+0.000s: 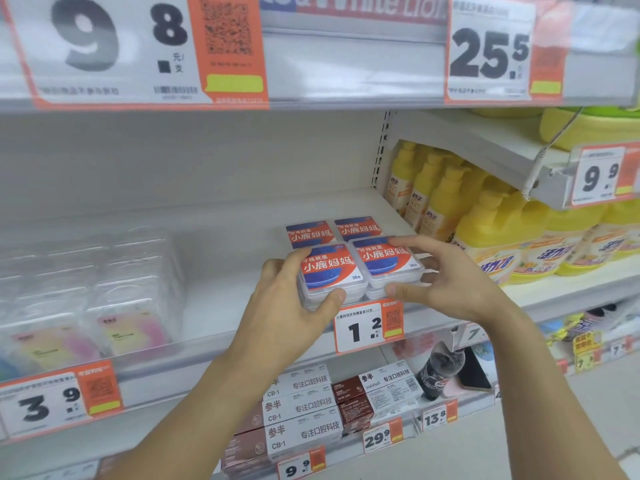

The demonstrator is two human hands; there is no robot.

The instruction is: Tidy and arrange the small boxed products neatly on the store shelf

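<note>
two bare forearms reach up from the bottom edge toward the middle shelf point(221, 306). left hand point(291, 306) has its grip wrapped on the front-left floss box point(329, 270), thumb along the near edge and fingers curled over the left side. right hand point(446, 275) grasps the front-right floss box point(386, 259), thumb at the near corner and fingers arched over the far right corner. these two clear boxes with red and blue labels sit touching side by side, each on top of a lower clear box, at the front lip of the shelf. just behind them lie two more of the same boxes point(332, 232), also side by side. a price tag reading 1.2 point(369, 327) hangs on the shelf edge right below the hands. to the left on the same shelf stand blurred clear packs point(104, 289) with pastel contents. yellow bottles point(485, 223) crowd the neighbouring bay to the right. on the shelf below lie white and brown cartons point(311, 407) and a dark drink bottle point(440, 372).
</note>
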